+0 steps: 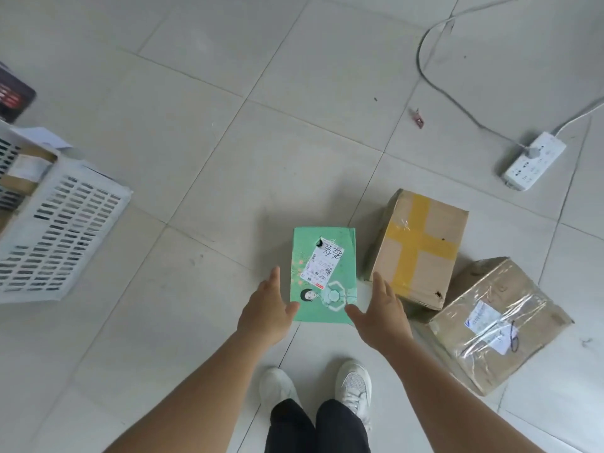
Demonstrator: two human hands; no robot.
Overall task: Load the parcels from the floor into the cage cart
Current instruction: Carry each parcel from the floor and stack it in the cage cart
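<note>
A green parcel (340,253) with a white shipping label stands on the tiled floor just ahead of my feet. My left hand (266,308) is spread open at its near left side, and my right hand (380,310) is spread open at its near right side, thumbs over the near edge. Whether either hand touches the parcel, I cannot tell. A brown carton with yellow tape (418,246) lies right of the green one. A plastic-wrapped brown carton (496,322) lies nearer, at the right. The white slotted cage cart (62,230) stands at the left, with brown boxes inside.
A white power strip (536,160) with grey cables lies on the floor at the far right. A dark object (14,93) sits at the far left edge. A small scrap (418,119) lies on the tiles. My white shoes (353,387) stand just behind the green parcel.
</note>
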